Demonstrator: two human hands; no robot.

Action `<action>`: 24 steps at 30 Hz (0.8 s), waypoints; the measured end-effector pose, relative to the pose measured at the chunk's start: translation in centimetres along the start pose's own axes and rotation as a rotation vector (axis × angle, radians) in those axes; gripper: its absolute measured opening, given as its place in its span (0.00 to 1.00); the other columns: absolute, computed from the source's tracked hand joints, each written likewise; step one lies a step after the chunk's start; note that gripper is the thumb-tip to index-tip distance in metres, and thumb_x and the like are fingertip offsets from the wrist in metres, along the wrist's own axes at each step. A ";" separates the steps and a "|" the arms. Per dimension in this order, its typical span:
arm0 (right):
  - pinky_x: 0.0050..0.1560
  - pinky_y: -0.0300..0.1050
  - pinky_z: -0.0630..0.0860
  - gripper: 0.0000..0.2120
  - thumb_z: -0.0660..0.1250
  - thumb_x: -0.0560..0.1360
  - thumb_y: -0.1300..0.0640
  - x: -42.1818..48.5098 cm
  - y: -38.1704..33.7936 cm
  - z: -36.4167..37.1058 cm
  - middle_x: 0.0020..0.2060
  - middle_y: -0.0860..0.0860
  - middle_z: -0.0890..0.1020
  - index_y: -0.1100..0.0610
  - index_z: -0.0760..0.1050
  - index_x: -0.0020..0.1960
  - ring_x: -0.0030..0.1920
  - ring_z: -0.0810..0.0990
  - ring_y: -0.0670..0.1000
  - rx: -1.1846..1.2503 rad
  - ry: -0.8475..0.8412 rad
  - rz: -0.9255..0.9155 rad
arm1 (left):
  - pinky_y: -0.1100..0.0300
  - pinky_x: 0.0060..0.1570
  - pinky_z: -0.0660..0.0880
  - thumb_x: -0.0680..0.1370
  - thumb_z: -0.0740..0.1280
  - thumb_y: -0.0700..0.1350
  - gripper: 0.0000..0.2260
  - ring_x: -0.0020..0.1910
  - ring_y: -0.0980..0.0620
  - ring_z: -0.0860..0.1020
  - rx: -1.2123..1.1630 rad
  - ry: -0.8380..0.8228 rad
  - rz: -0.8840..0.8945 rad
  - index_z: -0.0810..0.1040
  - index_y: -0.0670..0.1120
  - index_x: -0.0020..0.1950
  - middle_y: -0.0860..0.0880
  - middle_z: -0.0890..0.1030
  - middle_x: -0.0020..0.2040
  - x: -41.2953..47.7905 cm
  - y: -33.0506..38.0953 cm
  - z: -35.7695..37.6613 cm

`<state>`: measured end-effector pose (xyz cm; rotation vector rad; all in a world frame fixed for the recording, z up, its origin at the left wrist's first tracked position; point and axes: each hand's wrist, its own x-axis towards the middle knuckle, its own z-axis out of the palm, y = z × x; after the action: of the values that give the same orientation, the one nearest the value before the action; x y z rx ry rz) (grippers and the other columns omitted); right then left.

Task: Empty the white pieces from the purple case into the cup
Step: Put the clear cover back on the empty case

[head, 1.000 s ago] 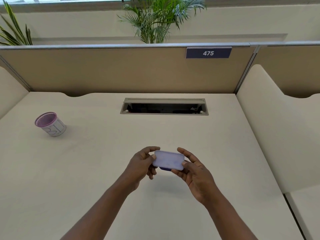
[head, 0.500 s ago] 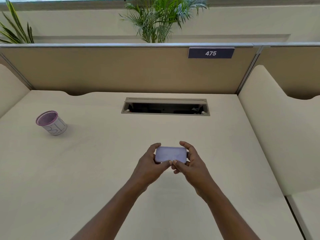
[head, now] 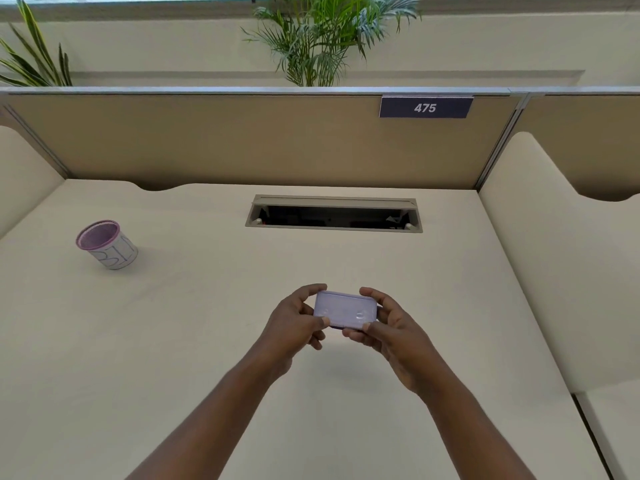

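Cream desk [head: 207, 341], cubicle wall behind. Your left hand [head: 294, 323] and right hand [head: 391, 327] both pinch the closed purple case [head: 344, 311] mid-air; cup [head: 105, 244] sits well apart, left. Pop the lid here and pieces likely scatter.

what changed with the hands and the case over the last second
The purple case was tilted a second ago; it has been turned more level and moved slightly farther from the person. The left hand and right hand have shifted their fingers around its ends but never let go. The lid looks shut throughout. The cup stayed put at the far left of the desk.
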<state>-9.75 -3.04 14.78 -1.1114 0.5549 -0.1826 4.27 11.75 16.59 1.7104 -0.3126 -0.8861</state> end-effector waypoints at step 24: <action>0.44 0.52 0.84 0.07 0.63 0.83 0.56 -1.2 1.1 1.9 0.49 0.57 0.81 0.59 0.77 0.52 0.43 0.85 0.59 0.006 0.193 -0.021 | 0.44 0.40 0.85 0.81 0.66 0.45 0.06 0.37 0.48 0.83 -0.022 0.196 0.075 0.77 0.44 0.46 0.41 0.80 0.46 -1.5 -1.3 1.6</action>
<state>-9.98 -0.57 14.77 -1.1010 0.7142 -0.3117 1.88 11.96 15.85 1.7378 -0.2330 -0.6586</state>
